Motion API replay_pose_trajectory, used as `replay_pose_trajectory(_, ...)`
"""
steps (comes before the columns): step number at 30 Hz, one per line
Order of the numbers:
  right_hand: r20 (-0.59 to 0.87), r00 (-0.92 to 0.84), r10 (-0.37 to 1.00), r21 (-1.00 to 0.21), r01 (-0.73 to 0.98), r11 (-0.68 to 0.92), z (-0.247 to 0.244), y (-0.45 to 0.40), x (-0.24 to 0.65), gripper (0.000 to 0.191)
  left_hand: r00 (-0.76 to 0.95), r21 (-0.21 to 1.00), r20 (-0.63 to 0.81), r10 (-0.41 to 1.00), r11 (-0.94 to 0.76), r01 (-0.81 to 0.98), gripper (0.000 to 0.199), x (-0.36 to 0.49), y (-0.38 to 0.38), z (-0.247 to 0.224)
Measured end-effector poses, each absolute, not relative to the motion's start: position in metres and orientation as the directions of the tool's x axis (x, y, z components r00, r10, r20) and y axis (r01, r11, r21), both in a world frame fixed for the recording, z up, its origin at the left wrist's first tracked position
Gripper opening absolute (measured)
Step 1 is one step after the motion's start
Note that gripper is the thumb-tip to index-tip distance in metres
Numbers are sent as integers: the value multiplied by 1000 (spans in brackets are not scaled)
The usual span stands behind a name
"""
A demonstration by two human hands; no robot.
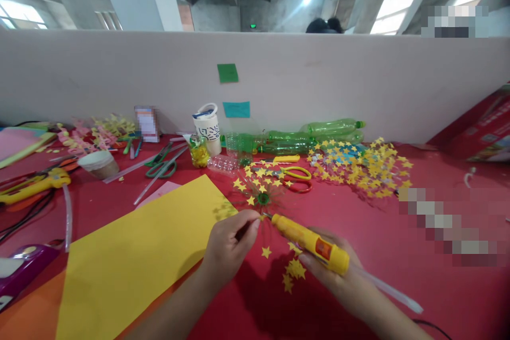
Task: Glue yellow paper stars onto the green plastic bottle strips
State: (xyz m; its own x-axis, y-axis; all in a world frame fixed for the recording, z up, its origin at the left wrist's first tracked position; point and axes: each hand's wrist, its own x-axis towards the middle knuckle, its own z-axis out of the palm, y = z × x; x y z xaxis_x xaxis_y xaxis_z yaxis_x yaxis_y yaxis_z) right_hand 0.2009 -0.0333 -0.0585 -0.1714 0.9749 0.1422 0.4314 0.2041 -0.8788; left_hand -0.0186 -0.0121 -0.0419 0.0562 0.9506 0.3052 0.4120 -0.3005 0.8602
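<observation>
The left hand, on the near side of the green star spray, had its fingertips pinched together on a small yellow piece. The right hand, farther from the spray and to its right, was curled around a yellow glue gun, whose long axis slanted leftward toward the spray, nozzle just beside the pinched fingertips.

Slanted yellow glue gun, near star-tipped plastic
</observation>
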Motion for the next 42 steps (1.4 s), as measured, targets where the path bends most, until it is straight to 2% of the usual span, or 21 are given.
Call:
replay_pose_trajectory(2, 197, -182, 963, -843, 470, 262, -52, -30, 203, 21, 61, 889, 280, 958, -283, 360, 13, -18, -13, -40)
replay_pose_trajectory(5, 332, -133, 934, -768, 536, 350, -39, -21, 212, 16, 70, 977, 101, 992, -112, 181, 15, -18, -11, -37)
replay_pose_trajectory(8, 427, -162, 890, -622, 662, 419, -24, -10, 229, 8, 101, 998, -33, 994, 28, 51, 18, -17, -9, -34)
replay_pose_trajectory(10, 280, -308, 909, -521, 747, 413, -19, -4, 245, 7, 113, 998, -58, 992, 56, 19, 19, -17, -9, -33)
replay_pose_trajectory(12, 82, -405, 911, -468, 791, 394, -21, -1, 260, 16, 122, 998, -64, 990, 65, -3, 18, -18, -8, -33)
replay_pose_trajectory(15, -96, -413, 906, -407, 847, 343, -36, 4, 277, 25, 151, 995, -85, 985, 92, -42, 17, -18, -9, -33)
replay_pose_trajectory(18, -155, -378, 913, -356, 883, 306, -47, 9, 283, 27, 197, 989, -115, 974, 130, -65, 17, -17, -9, -33)
replay_pose_trajectory(20, -91, -394, 914, -336, 876, 345, -44, 10, 279, 33, 232, 984, -136, 963, 159, -81, 17, -17, -10, -33)
replay_pose_trajectory(23, 151, -421, 894, -321, 835, 447, -25, 4, 256, 28, 280, 974, -163, 946, 200, -109, 16, -16, -10, -32)
replay_pose_trajectory(25, 222, -473, 853, -408, 749, 522, -9, -2, 232, 15, 305, 965, -181, 935, 229, -129, 16, -15, -11, -32)
replay_pose_trajectory(27, 288, -535, 794, -494, 628, 602, 1, -8, 208, 10, 334, 951, -212, 918, 272, -145, 16, -15, -12, -32)
replay_pose_trajectory(29, 367, -566, 738, -500, 549, 670, 4, -10, 188, 11, 370, 936, -237, 898, 313, -160, 16, -14, -13, -31)
replay_pose_trajectory(32, 428, -610, 667, -455, 492, 742, -2, -9, 171, 12, 426, 919, -245, 871, 349, -184, 15, -13, -15, -29)
replay_pose_trajectory(38, 504, -635, 586, -310, 500, 809, -12, -8, 168, 10, 451, 911, -243, 859, 362, -198, 16, -14, -15, -24)
replay_pose_trajectory(40, 521, -615, 592, -308, 512, 802, -8, -5, 169, 9, 422, 930, -238, 875, 330, -159, 15, -14, -14, -23)
replay_pose_trajectory(42, 522, -559, 645, -365, 537, 761, -2, 1, 172, 7, 363, 958, -210, 908, 265, -109, 12, -13, -14, -23)
